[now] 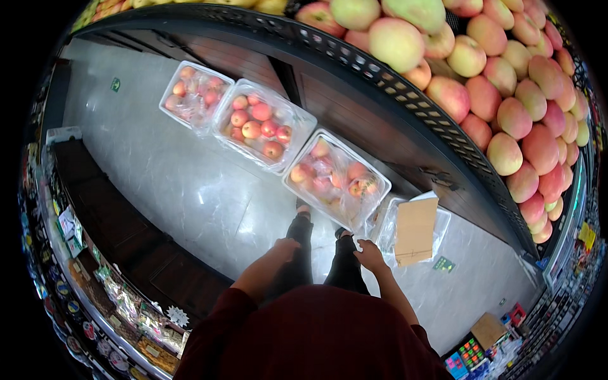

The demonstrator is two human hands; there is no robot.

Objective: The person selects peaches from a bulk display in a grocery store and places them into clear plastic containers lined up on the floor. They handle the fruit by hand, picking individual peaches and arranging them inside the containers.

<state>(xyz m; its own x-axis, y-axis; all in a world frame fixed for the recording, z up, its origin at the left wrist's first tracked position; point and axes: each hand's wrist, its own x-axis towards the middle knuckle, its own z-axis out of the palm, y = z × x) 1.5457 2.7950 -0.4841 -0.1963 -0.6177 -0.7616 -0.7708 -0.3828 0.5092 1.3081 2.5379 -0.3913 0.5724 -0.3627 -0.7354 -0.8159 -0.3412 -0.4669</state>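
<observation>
My left hand (286, 248) hangs low in front of my left thigh; its fingers are partly hidden, and no object shows in it. My right hand (369, 254) holds nothing, its fingers slightly apart. It is nearest to a white foam crate (289, 179) of red apples (300, 173), half covered by clear plastic film (343, 183). Right of it stands another foam crate (444, 227) with a piece of brown cardboard (416, 232) lying across its top. Neither hand touches a crate.
Two more foam crates of apples, the middle one (310, 118) and the far one (166, 90), continue the row along the dark display stand (342, 111). Peach-coloured fruit (515, 118) is heaped above its perforated black rim (408, 90). Behind me on the left runs a shelf of packaged goods (128, 297).
</observation>
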